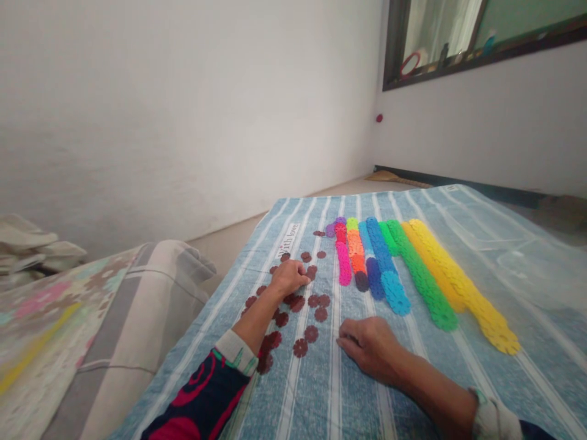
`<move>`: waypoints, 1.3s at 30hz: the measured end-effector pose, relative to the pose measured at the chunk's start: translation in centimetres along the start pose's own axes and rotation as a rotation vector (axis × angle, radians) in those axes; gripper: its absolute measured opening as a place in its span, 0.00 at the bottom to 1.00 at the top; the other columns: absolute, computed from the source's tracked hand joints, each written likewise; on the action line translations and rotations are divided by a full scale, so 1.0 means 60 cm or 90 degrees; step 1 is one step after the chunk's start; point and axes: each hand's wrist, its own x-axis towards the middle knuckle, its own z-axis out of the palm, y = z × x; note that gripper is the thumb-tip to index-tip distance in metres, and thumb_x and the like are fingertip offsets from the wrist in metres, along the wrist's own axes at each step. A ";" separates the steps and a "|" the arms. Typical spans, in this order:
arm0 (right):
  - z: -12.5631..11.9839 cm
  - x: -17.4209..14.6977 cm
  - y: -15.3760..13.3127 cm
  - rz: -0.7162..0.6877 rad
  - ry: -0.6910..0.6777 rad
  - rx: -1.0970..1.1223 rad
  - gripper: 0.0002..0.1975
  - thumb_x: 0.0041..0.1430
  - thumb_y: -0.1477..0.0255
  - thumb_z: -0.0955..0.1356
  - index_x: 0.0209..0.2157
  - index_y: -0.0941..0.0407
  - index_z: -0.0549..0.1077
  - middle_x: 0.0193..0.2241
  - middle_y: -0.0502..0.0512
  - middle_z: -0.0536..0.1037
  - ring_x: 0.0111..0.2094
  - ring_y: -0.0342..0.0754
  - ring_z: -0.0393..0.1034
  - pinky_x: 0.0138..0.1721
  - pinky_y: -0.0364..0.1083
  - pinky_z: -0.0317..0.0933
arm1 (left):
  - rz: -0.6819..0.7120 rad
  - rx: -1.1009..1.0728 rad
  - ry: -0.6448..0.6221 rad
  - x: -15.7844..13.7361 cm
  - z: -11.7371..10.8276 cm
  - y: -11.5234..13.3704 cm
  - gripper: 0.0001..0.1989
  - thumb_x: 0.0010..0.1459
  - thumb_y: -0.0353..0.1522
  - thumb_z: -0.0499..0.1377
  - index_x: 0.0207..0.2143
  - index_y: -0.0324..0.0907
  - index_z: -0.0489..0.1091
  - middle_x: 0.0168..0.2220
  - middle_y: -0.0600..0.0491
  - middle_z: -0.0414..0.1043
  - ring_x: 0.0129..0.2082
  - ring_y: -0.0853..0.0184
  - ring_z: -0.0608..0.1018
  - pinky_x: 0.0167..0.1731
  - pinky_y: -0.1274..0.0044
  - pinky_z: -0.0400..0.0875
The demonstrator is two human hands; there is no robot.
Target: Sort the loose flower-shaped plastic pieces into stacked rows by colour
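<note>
My left hand (288,277) reaches in among scattered brown notched plastic discs (300,348), its fingers closed at the edge of one brown disc (312,272). Closer to me, my right hand (369,342) is low over the striped cloth with its fingers curled together; anything inside them is hidden. To its right lie overlapping rows of similar discs: a pink row (343,266), an orange row (355,244), a blue row (389,278), a green row (424,290) and a yellow row (468,287). A dark disc (362,281) ends the orange row.
A blue and white striped cloth (316,403) covers the table. A clear plastic sheet or bag (536,263) lies at its right side. On the left stands furniture with a grey-and-white cover (151,293). A white wall (206,110) rises behind, with a window (486,36) at upper right.
</note>
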 end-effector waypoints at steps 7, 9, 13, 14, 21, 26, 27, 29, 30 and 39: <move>0.000 0.000 0.000 0.003 0.000 -0.002 0.08 0.62 0.71 0.65 0.31 0.56 0.74 0.27 0.52 0.80 0.29 0.46 0.74 0.29 0.43 0.48 | 0.002 -0.020 0.014 0.000 0.004 -0.002 0.05 0.45 0.32 0.66 0.26 0.41 0.74 0.24 0.57 0.73 0.26 0.69 0.74 0.27 0.79 0.61; 0.000 -0.001 0.000 0.001 0.001 0.000 0.08 0.62 0.71 0.65 0.31 0.56 0.74 0.27 0.52 0.80 0.29 0.46 0.74 0.29 0.43 0.48 | 0.005 -0.026 0.018 0.000 0.005 -0.002 0.05 0.45 0.32 0.66 0.26 0.41 0.74 0.24 0.57 0.73 0.26 0.69 0.74 0.27 0.79 0.62; 0.000 0.000 0.000 -0.004 -0.002 -0.002 0.08 0.62 0.72 0.65 0.30 0.56 0.74 0.27 0.52 0.79 0.29 0.46 0.74 0.29 0.43 0.47 | 0.003 -0.038 0.017 0.001 0.007 -0.003 0.04 0.45 0.31 0.66 0.25 0.41 0.73 0.22 0.58 0.72 0.25 0.70 0.73 0.26 0.79 0.61; 0.000 0.000 0.000 -0.004 -0.002 -0.003 0.08 0.62 0.72 0.65 0.30 0.56 0.74 0.27 0.52 0.79 0.29 0.46 0.73 0.29 0.43 0.47 | 0.004 -0.040 0.018 0.002 0.007 -0.004 0.04 0.45 0.31 0.66 0.25 0.41 0.73 0.22 0.58 0.71 0.24 0.71 0.73 0.25 0.80 0.60; 0.001 0.002 0.002 -0.003 0.000 -0.007 0.08 0.62 0.71 0.65 0.30 0.56 0.74 0.27 0.52 0.80 0.28 0.45 0.73 0.28 0.43 0.46 | 0.029 -0.145 0.010 0.007 0.013 -0.013 0.06 0.44 0.29 0.63 0.19 0.40 0.69 0.17 0.59 0.65 0.20 0.73 0.67 0.22 0.80 0.57; -0.002 0.002 -0.002 0.001 -0.003 -0.009 0.08 0.62 0.71 0.65 0.31 0.56 0.74 0.27 0.52 0.80 0.28 0.45 0.73 0.29 0.43 0.46 | 0.025 -0.242 0.011 0.016 0.010 -0.013 0.07 0.44 0.30 0.62 0.17 0.40 0.68 0.15 0.60 0.61 0.18 0.74 0.64 0.21 0.80 0.56; -0.002 0.002 -0.002 0.002 -0.003 -0.009 0.07 0.62 0.71 0.65 0.31 0.56 0.74 0.27 0.52 0.80 0.28 0.45 0.73 0.29 0.43 0.46 | 0.017 -0.242 0.009 0.019 0.010 -0.012 0.07 0.45 0.30 0.62 0.18 0.40 0.68 0.14 0.60 0.61 0.18 0.74 0.64 0.20 0.80 0.56; -0.002 0.002 -0.002 0.002 -0.005 -0.010 0.07 0.62 0.71 0.65 0.31 0.56 0.74 0.27 0.52 0.80 0.28 0.45 0.73 0.29 0.43 0.47 | -0.001 -0.228 0.002 0.027 0.008 -0.009 0.07 0.46 0.31 0.62 0.18 0.40 0.69 0.14 0.60 0.61 0.17 0.74 0.64 0.20 0.80 0.56; -0.002 0.002 -0.002 0.002 -0.008 -0.011 0.08 0.62 0.71 0.65 0.31 0.56 0.74 0.27 0.52 0.80 0.28 0.45 0.73 0.29 0.43 0.47 | -0.010 -0.213 0.000 0.031 0.008 -0.008 0.07 0.46 0.31 0.62 0.19 0.40 0.69 0.14 0.60 0.61 0.17 0.74 0.65 0.20 0.80 0.56; -0.005 0.003 -0.003 0.003 -0.023 -0.002 0.09 0.63 0.71 0.64 0.31 0.57 0.74 0.27 0.53 0.80 0.29 0.46 0.73 0.29 0.43 0.48 | 0.022 -0.047 -0.012 0.047 0.002 0.006 0.05 0.46 0.34 0.64 0.25 0.42 0.77 0.21 0.56 0.72 0.25 0.70 0.73 0.24 0.79 0.59</move>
